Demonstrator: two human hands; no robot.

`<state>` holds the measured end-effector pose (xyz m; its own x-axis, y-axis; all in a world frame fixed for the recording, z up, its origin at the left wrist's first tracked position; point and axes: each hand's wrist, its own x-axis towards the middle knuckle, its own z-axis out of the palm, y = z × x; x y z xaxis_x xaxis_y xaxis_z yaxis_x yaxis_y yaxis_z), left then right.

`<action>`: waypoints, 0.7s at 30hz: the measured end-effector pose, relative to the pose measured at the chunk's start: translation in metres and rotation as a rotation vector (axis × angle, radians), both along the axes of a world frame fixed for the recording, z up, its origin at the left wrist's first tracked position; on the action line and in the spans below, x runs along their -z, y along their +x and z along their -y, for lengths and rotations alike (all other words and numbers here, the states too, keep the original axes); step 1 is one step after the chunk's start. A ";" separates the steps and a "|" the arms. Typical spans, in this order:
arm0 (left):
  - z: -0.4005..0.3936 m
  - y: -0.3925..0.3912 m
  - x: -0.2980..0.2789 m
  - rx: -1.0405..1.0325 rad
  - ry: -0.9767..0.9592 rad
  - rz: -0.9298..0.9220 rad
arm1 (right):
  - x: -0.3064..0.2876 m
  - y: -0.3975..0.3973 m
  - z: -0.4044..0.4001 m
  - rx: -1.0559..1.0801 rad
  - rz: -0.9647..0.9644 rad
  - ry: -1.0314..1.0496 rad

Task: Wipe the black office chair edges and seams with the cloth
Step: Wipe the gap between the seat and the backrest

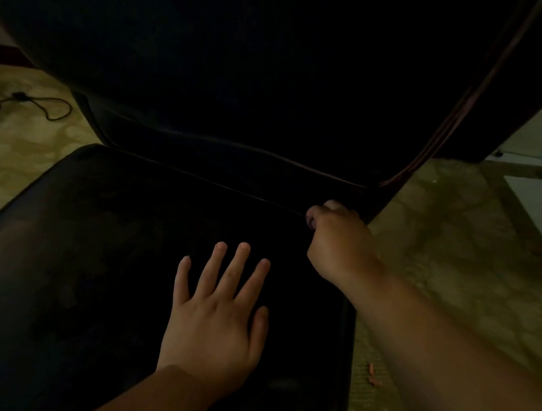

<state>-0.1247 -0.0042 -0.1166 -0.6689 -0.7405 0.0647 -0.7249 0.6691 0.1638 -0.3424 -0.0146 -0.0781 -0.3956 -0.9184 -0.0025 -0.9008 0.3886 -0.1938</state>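
Fingers point(321, 211) of the right hand point(340, 244) are curled into a fist at the rear right corner of the seat point(91, 268), right on the seam point(217, 183) where seat meets backrest point(234, 47); prob. bunched round the cloth, but the cloth itself can't be made out, too dark, so can't tell for sure what they clamp. Left hand point(214, 321) lies flat on the seat mid-cushion, fingers straight and spread apart, pressing down, holding nothing; looks like it steadies the chair. Chair fills the view, black, seat below, backrest w/ piped edge point(442, 130) running up at right; a cable point(35, 108) lies on the floor at far left.

Step in hand, as I judge it: working the rear seat seam, at its right end. Next move prob. calls for dragging the fist along the seam toward the left, keeping pressure in the crease; or turning up the backrest piping; left hand to hold the seat firm so the chair doesn't swivel.
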 end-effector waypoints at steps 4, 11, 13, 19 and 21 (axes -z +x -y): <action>0.000 0.000 0.000 0.004 -0.006 0.002 | 0.009 -0.001 -0.004 0.030 0.005 -0.090; -0.001 0.001 0.001 0.006 -0.015 0.003 | 0.028 0.009 -0.010 0.089 -0.010 -0.402; -0.001 0.001 0.000 0.008 -0.012 -0.001 | 0.028 0.007 -0.012 0.110 -0.016 -0.415; 0.000 0.002 -0.001 0.018 -0.011 -0.011 | 0.009 0.002 -0.008 0.101 -0.255 -0.184; 0.000 0.003 -0.001 0.023 -0.016 -0.016 | 0.006 -0.002 0.001 0.125 -0.226 -0.057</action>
